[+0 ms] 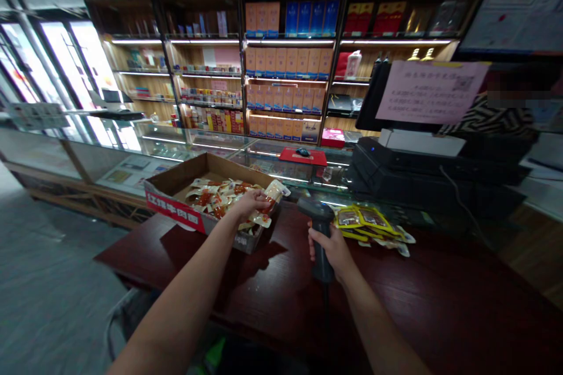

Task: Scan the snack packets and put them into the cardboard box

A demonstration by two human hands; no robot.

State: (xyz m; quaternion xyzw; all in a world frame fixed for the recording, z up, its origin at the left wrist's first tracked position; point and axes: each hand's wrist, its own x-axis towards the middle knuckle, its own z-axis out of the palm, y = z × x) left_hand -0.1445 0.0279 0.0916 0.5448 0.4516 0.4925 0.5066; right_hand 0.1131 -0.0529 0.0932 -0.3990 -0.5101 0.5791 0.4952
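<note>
The scanner (322, 224) is upright above the tabletop (396, 299), between the cardboard box and the yellow packets, and nearer the far edge than the near one. The right hand (335, 248) is wrapped around its handle, fingers closed, with the scanner head above the grip. A cable (visible only in part) runs down from the handle base toward the near edge.

The left hand (253, 203) is at the right rim of the cardboard box (173, 211). Its fingers are closed on a pale packet (276, 190), which projects past that rim.

The box is open-topped and sits at the tabletop's far edge, toward the left corner. It contains loose packets (215, 196) with orange-brown contents; a red label is on its front wall.

To the right of the scanner, the yellow packets (365, 218) lie in a low pile at the far edge of the tabletop.

Beyond that edge is a glass counter (211, 139). It carries a red mat (288, 154) with a mouse (302, 152) and, further right, a monitor (373, 96) with a pink sheet (433, 94). A person in a patterned top (497, 120) is behind the monitor. Lit shelves (285, 41) with boxed goods line the back wall.
</note>
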